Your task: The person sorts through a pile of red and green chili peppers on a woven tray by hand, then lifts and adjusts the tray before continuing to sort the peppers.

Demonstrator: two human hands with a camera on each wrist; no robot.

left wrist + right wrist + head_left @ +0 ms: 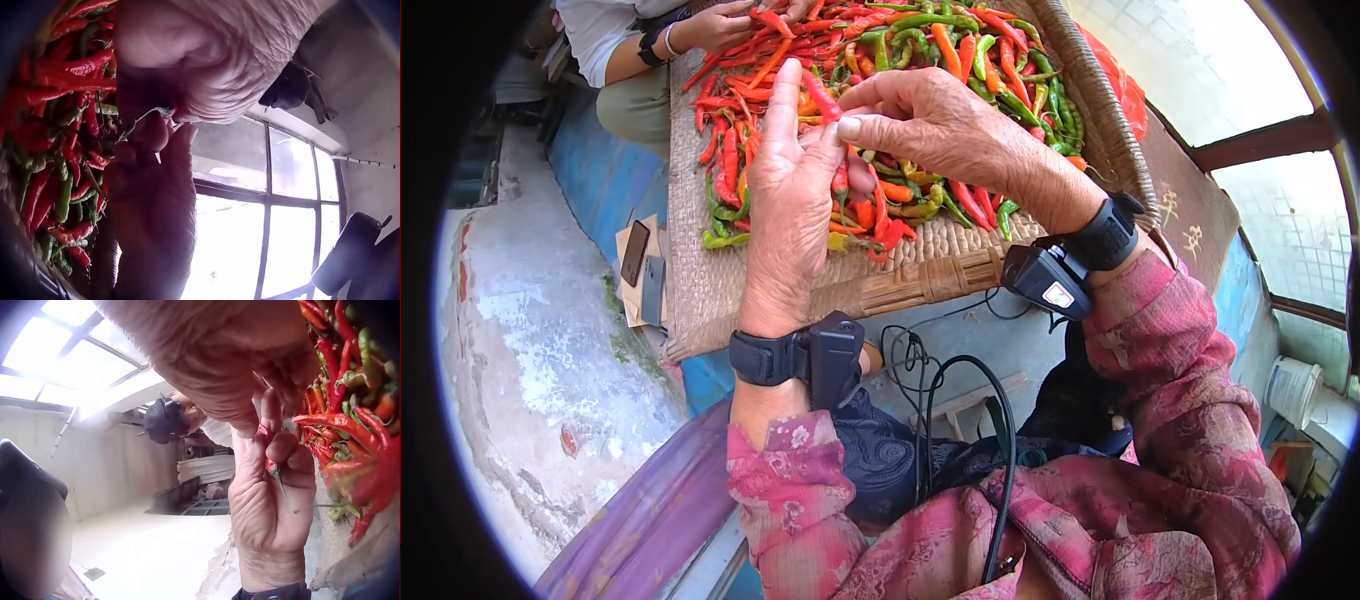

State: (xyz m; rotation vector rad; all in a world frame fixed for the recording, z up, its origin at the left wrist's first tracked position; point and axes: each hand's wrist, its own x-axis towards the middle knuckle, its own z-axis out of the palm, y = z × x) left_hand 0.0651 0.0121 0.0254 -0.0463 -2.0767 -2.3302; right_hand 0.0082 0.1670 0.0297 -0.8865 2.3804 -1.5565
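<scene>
1 red chili [821,98]: upright, pinched between the thumb and fingers of your left hand [788,195]. Your right hand [945,125] closes thumb and forefinger on it from 3 o'clock. Both hands sit over the near edge of the woven tray [700,285]; the chili pile [960,50] is at 12 o'clock.

Held chilli [840,182]: smooth, glossy skin. Heaped chillies [960,50]: the same waxy sheen. Tray [700,285]: woven wicker, coarse, matt. Rim block [920,285]: carved wood, dull. Sleeve [1190,400]: soft patterned cloth, matt. Wrist camera [837,355]: black matt plastic. Floor [520,340]: rough, worn concrete.
</scene>
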